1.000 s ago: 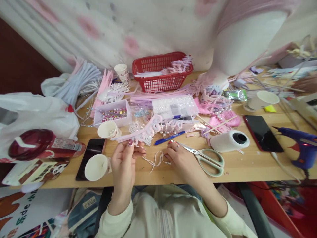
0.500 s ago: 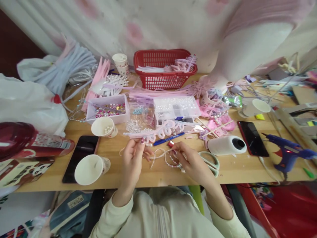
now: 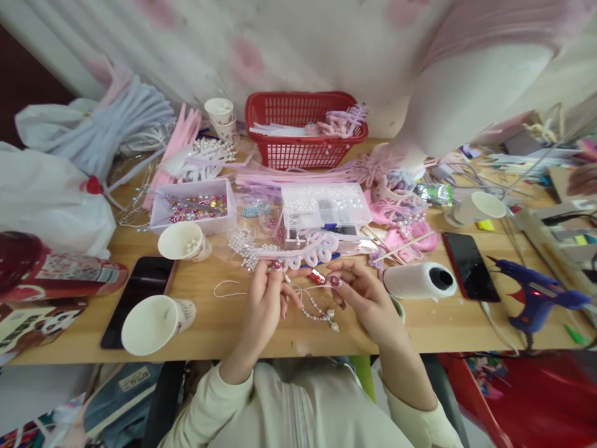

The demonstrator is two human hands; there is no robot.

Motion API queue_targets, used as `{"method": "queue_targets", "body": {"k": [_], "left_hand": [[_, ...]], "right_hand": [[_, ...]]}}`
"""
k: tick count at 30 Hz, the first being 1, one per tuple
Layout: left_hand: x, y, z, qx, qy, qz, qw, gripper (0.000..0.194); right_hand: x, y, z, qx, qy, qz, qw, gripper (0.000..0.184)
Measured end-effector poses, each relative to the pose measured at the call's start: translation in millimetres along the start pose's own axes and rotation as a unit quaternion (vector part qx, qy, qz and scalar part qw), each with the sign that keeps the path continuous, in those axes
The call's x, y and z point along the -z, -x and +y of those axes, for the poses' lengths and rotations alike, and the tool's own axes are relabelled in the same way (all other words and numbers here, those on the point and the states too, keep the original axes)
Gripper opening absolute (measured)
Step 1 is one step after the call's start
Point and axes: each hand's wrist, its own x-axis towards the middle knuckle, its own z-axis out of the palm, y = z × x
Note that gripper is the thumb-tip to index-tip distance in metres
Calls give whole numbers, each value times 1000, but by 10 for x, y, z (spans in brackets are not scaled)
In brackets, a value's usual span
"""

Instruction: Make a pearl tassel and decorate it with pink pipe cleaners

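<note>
My left hand is closed in a pinch at the lower edge of a pale pink, looped fuzzy-stem strip, with a small pearl bead by the fingertips. To the right, my right hand pinches a thin white cord between thumb and finger. The cord stretches between both hands, and its loose end curls on the table to the left. Below it lies a string of small beads with larger pearls at its end. A small red item with white marks is close to my right fingertips; whether they touch it I cannot tell.
Behind the hands are a clear bead box, a lilac box of gems and a red basket. Paper cups and a phone stand left. A thread cone, another phone and a blue glue gun lie right.
My right hand has moved right and away from the bead string, drawing the cord straighter. It covers more of the scissors. The view has shifted slightly; a co-worker's hand shows at far right.
</note>
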Motion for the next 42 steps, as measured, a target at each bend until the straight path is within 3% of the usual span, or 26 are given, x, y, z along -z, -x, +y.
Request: {"method": "queue_targets", "body": {"k": [3,7,10,14,17,20,24,27,29,33,37,42], "left_hand": [[-60,10,-42,7,-35,-15,999,39],[-85,9,-45,2,-37,6,999,35],[-52,-9,-20,-6,-26,27,999,34],[16,-44,63,-26,-19,42,999,33],[65,-78,149,-53,-18,48,997,36],[115,-124,211,-78,-14,67,995,36],[152,-185,264,-101,2,83,991,37],[105,-175,329,-109,20,86,990,37],[23,-122,370,-94,39,70,992,38],[-217,48,354,-32,94,-2,995,37],[-387,127,267,-33,129,-32,991,38],[-389,42,263,94,253,-47,962,40]], "right_hand": [[17,-4,-33,-17,-42,5,999,36],[56,2,-37,-39,-76,6,996,35],[79,16,-50,-43,-3,-12,999,30],[89,41,-103,-36,155,-84,984,25],[97,59,-163,-24,172,-115,978,35],[125,89,-246,-24,54,-78,995,44],[216,179,-380,25,-86,75,993,37],[295,255,-433,77,-58,187,978,32],[297,270,-414,76,7,222,972,28],[83,167,-284,67,117,194,972,22],[-150,22,-174,65,105,166,978,22],[-83,28,-228,42,98,133,985,26]]}}
